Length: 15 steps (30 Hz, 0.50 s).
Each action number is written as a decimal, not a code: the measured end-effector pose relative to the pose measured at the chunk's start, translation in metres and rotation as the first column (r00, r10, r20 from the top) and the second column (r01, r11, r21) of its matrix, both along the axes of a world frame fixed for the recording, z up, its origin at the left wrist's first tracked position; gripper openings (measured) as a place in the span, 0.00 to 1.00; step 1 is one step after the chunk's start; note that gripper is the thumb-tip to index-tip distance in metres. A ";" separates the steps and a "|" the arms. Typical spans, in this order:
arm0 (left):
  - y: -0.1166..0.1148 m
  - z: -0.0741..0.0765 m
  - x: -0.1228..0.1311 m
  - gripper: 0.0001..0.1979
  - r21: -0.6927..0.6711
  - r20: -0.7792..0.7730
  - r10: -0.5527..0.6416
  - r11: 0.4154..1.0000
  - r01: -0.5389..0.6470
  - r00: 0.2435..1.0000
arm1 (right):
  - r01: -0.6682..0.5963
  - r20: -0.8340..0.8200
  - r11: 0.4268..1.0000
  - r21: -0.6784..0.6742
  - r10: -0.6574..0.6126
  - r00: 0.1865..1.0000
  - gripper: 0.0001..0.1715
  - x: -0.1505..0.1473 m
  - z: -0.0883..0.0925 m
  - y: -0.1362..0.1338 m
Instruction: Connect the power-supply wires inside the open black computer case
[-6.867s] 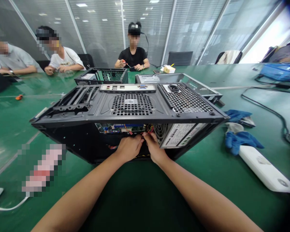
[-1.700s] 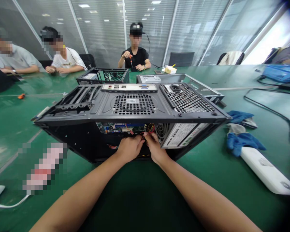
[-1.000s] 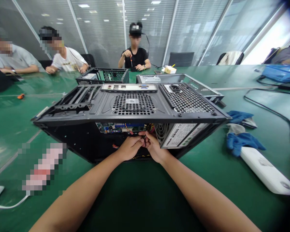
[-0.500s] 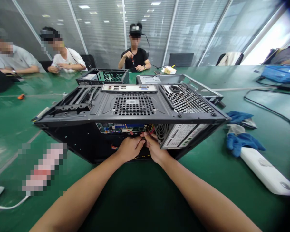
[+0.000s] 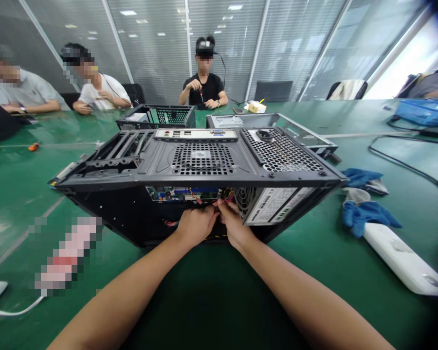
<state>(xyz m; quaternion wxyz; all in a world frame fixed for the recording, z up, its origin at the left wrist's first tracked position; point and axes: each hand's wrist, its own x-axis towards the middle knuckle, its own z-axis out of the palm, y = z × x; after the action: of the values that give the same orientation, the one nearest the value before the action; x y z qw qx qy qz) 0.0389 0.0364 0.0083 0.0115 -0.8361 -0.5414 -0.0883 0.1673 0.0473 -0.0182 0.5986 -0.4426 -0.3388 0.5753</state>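
A black computer case (image 5: pixel 208 182) lies in front of me with its perforated back panel up and its open side facing me. Both hands reach into that opening. My left hand (image 5: pixel 197 224) has its fingers curled in a pinch, and my right hand (image 5: pixel 235 223) pinches close against it; what they hold is hidden by the fingers. Coloured cables (image 5: pixel 227 194) run just behind the fingertips. To the right of my hands sits the power supply (image 5: pixel 273 209) with a white label. The motherboard (image 5: pixel 175 193) shows deeper inside, to the left.
Two more case frames, a black one (image 5: pixel 156 114) and a grey one (image 5: pixel 299 129), stand behind. Blue gloves (image 5: pixel 365 214) and a white power bank-like block (image 5: pixel 401 260) lie right, a pixelated pink item (image 5: pixel 67 257) left. Several people sit around the green table (image 5: pixel 18 194).
My left hand has turned slightly inside the case, with its fingers still close to the right ones. My right hand stays almost in place. A co-worker at the left has raised one hand.
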 end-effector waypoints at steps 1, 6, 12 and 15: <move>0.000 0.001 0.000 0.17 0.004 -0.007 0.005 1.000 -0.005 1.000 | 0.003 0.008 1.000 0.005 -0.003 1.000 0.24 0.000 0.000 0.000; 0.001 -0.001 -0.001 0.16 -0.028 0.118 -0.059 0.998 0.063 0.991 | 0.041 0.010 0.999 0.036 -0.041 0.999 0.19 -0.002 0.006 -0.002; 0.006 -0.005 -0.004 0.16 -0.048 0.275 -0.133 0.987 0.152 0.952 | 0.088 -0.098 0.996 0.017 -0.086 0.991 0.10 -0.004 0.010 -0.005; 0.006 -0.005 -0.003 0.15 -0.041 0.255 -0.128 0.989 0.143 0.959 | 0.115 -0.040 0.992 0.047 -0.113 0.993 0.10 -0.003 0.006 -0.003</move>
<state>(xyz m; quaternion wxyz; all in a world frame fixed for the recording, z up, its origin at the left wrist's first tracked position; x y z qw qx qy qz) 0.0356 0.0419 0.0028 -0.0879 -0.8532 -0.4823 -0.1781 0.1648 0.0445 -0.0125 0.6474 -0.4357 -0.3157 0.5398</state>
